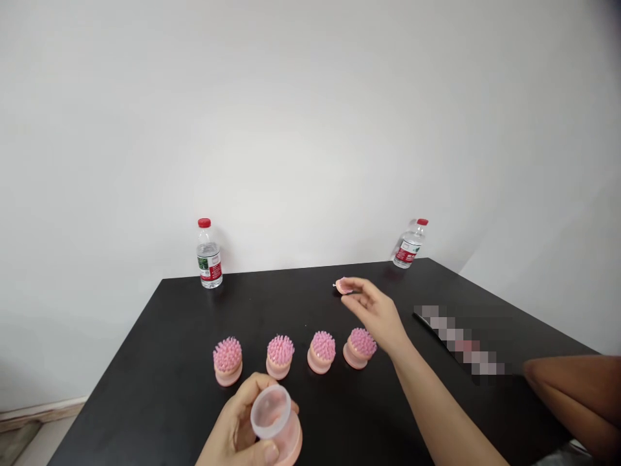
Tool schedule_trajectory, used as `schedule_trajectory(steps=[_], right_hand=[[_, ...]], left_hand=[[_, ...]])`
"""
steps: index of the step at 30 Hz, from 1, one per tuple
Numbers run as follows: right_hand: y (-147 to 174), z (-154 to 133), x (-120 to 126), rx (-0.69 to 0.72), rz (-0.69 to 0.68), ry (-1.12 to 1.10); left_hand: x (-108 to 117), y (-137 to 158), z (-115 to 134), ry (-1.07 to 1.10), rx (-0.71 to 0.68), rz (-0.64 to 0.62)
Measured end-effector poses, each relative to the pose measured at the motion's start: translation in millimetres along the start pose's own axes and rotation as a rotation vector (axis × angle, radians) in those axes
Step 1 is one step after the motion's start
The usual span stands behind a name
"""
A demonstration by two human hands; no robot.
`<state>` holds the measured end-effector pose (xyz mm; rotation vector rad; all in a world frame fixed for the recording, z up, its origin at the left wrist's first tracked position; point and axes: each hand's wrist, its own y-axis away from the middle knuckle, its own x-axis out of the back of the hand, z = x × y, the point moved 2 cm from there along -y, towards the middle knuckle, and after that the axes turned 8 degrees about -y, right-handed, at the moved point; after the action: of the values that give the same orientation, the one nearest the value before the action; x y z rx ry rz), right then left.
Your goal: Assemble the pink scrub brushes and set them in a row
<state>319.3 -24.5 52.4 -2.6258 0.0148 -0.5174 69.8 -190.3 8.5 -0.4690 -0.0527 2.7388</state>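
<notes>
At the bottom centre of the frame, my left hand (231, 424) wraps a peach cup (294, 441) — its mouth ringed in frosted, see-through plastic and facing upward — with thumb and fingers clasped against its sides. Right of centre, my right hand (377, 315) extends over the black table (272, 301), fingers bent, tips at a small pink piece (340, 287) with a white knob — pinched or merely touched, I cannot tell.

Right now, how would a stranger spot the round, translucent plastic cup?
Start at the big black table and look to its near side, where the person's left hand grips the round, translucent plastic cup. Unlike the four peach-based, pink-bristled brushes in a row just beyond, it is see-through, open-topped and held.
</notes>
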Motion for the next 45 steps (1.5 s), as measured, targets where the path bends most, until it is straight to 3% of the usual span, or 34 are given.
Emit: schedule_trajectory(steps=[2, 5, 7, 9, 11, 18, 23, 28, 30, 33, 35, 39, 45], right_hand=[[35.9, -40.2, -17.6, 0.067, -0.173, -0.097], [85.3, -79.0, -46.2, 0.221, -0.391, -0.235], [107.9, -83.4, -61.3, 0.245, -0.441, -0.253], [120.2, -75.3, -72.1, 0.185, -0.462, -0.206], [123.7, -65.1, -78.2, 0.156, -0.463, -0.185], [114.6, -60.7, -79.0, 0.318, -0.426, -0.305], [117.8, -67.4, -78.5, 0.335, -0.454, -0.299], [122.8, -72.7, -78.3, 0.582, -0.495, -0.227], [124.9, -67.5, -78.0, 0.541, -0.526, -0.202], [125.6, -56.4, -78.7, 0.341, -0.545, -0.197], [124.2, -53.3, -79.6, 0.284, -0.525, -0.237], [121.3, -56.8, -80.4, 0.371, -0.472, -0.297], [121.1, -54.6, -85.5, 0.386, -0.452, -0.225]], left_hand=[[-0.6, 0.4, 5.9, -0.044, -0.044, 0.004], [3.6, 2.6, 9.0, -0.138, -0.115, 0.154], [7.3, 4.3, 8.4, -0.157, -0.155, 0.235], [10.4, 5.4, 6.4, -0.160, -0.159, 0.272], [12.6, 6.5, 4.1, -0.177, -0.160, 0.294], [12.7, 7.5, -7.3, -0.382, -0.288, 0.285], [20.9, 4.3, -10.2, -0.756, -0.418, 0.308], [22.1, 2.8, -10.7, -0.696, -0.362, 0.282], [19.9, 4.1, -10.7, -0.632, -0.289, 0.268], [18.7, 6.6, -9.8, -0.586, -0.218, 0.289], [19.2, 7.2, -9.1, -0.599, -0.206, 0.291], [20.5, 6.2, -8.4, -0.617, -0.214, 0.284], [18.4, 3.7, -7.5, -0.611, -0.202, 0.318]])
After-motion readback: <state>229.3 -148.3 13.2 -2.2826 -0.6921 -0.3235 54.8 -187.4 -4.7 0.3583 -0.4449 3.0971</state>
